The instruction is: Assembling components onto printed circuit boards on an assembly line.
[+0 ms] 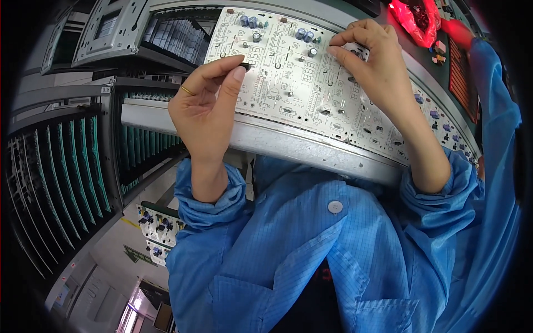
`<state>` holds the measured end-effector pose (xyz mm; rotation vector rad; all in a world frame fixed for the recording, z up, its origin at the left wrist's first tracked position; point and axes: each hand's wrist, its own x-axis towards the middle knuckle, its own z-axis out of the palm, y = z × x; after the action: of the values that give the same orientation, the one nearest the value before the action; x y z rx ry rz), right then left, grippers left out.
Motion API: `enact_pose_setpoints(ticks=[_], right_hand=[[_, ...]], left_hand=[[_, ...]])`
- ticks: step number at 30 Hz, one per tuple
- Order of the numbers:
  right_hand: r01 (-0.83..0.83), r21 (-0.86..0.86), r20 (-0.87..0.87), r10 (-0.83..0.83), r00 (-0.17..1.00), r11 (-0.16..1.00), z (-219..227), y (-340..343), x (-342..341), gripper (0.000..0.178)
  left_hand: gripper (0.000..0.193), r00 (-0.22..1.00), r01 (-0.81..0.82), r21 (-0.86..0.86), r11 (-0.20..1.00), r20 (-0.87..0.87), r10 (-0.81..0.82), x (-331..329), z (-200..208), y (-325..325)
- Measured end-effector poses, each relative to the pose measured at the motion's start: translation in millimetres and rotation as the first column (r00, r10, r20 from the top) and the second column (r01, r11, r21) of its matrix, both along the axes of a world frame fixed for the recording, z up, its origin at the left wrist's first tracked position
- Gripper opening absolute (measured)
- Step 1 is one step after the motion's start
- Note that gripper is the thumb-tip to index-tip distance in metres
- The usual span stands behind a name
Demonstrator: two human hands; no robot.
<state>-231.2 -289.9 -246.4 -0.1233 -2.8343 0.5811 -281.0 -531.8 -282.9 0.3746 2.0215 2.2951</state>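
Observation:
A white circuit board panel lies in front of me on a metal rail, with blue and black capacitors and other small parts standing on it. My left hand, with a ring on one finger, is closed in a pinch over the board's left part. Between its thumb and forefinger is a small black component, held just above or at the board. Over the board's far right part, my right hand has thumb and forefinger brought close together. Whatever lies between those fingertips is too small to make out.
The metal rail runs along the board's near edge. Racks of upright boards stand at the left. More populated board continues to the right. A red bag of parts lies at the far right, beside another person's blue sleeve.

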Motion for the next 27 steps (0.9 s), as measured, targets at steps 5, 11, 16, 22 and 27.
enact_pose_setpoints(ticks=[5,11,16,22,27], right_hand=[[-0.005,-0.013,-0.013,0.005,1.000,1.000,-13,-4,-6,0.016],[0.049,-0.045,0.013,-0.049,0.999,0.998,-11,-12,-7,0.015],[0.072,0.019,-0.017,-0.072,0.997,0.997,-16,-14,-8,0.014],[0.081,0.045,-0.001,-0.081,0.997,0.996,-14,-20,-4,0.012],[0.097,0.051,0.003,-0.097,0.995,0.994,-12,-22,-4,0.011]], left_hand=[[0.019,1.000,0.009,0.046,0.999,0.026,-0.010,2,-2,-2],[0.018,0.999,0.027,0.044,0.999,0.017,-0.027,-1,-1,-3],[0.017,0.999,0.037,0.048,0.998,0.028,-0.039,-2,-2,-2],[0.017,0.999,0.040,0.006,0.999,0.034,-0.041,0,0,-6],[0.017,0.998,0.055,-0.010,0.998,0.015,-0.055,-1,-1,-7]])
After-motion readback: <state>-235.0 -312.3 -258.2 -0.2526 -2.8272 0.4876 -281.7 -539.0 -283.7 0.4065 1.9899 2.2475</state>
